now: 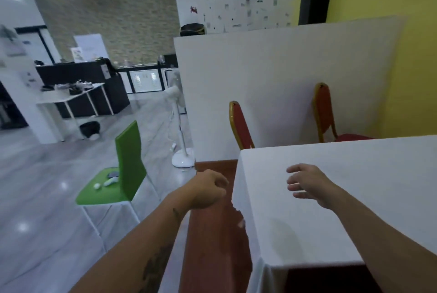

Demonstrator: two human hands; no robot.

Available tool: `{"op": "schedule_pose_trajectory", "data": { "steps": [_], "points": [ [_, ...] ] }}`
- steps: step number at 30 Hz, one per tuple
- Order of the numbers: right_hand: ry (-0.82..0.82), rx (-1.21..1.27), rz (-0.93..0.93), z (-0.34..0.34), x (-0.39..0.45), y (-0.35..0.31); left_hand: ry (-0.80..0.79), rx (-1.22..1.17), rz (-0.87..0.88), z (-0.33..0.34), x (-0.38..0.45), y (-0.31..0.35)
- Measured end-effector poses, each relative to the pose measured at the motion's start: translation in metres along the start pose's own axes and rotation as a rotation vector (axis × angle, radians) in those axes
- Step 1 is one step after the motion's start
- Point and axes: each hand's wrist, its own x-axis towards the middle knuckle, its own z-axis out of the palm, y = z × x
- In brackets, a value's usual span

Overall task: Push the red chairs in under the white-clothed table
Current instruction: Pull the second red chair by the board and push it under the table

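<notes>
Both hands were out in front and empty — the step in hand looked like the reach toward the chairs, with no push begun. The left hand [208, 189] hung beside the counter [354, 174] at its near left corner, fingers [221, 182] loosely curled on nothing. The right hand [309, 183] hovered over the white cloth of the counter, its fingers spread and holding nothing.

Two red chairs stood at the far side of the counter. The left chair [240, 124] rose just past the far left corner; the right chair [324, 110] stood farther along the far edge, part of its seat showing clear of the cloth — so it seemed not fully in, though the blur made that hard to judge. Next, I would judge, the person needed to go round the left end of the counter, grasp a chair back and push it toward the counter.
</notes>
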Motion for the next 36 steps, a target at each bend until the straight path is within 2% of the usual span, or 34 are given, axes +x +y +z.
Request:
{"op": "schedule_pose_trajectory", "data": {
  "steps": [7,11,20,27,31,36],
  "points": [
    [0.006,-0.044,0.013,0.069,0.147,-0.035,0.073,-0.026,0.029,-0.057,0.136,-0.037],
    [0.027,-0.086,0.044,0.088,0.224,-0.066,0.121,-0.158,0.025,-0.08,0.221,-0.058],
    [0.021,-0.277,0.048,0.153,0.37,-0.122,0.123,-0.425,-0.037,-0.117,0.401,-0.114],
    [0.06,-0.399,0.066,0.19,0.471,-0.146,0.014,-0.537,-0.004,-0.149,0.542,-0.153],
    [0.085,-0.378,0.134,0.199,0.51,-0.156,-0.064,-0.548,0.001,-0.157,0.607,-0.15],
    [0.034,-0.38,0.183,0.21,0.579,-0.157,-0.149,-0.501,0.058,-0.151,0.69,-0.141]
  ]
}}
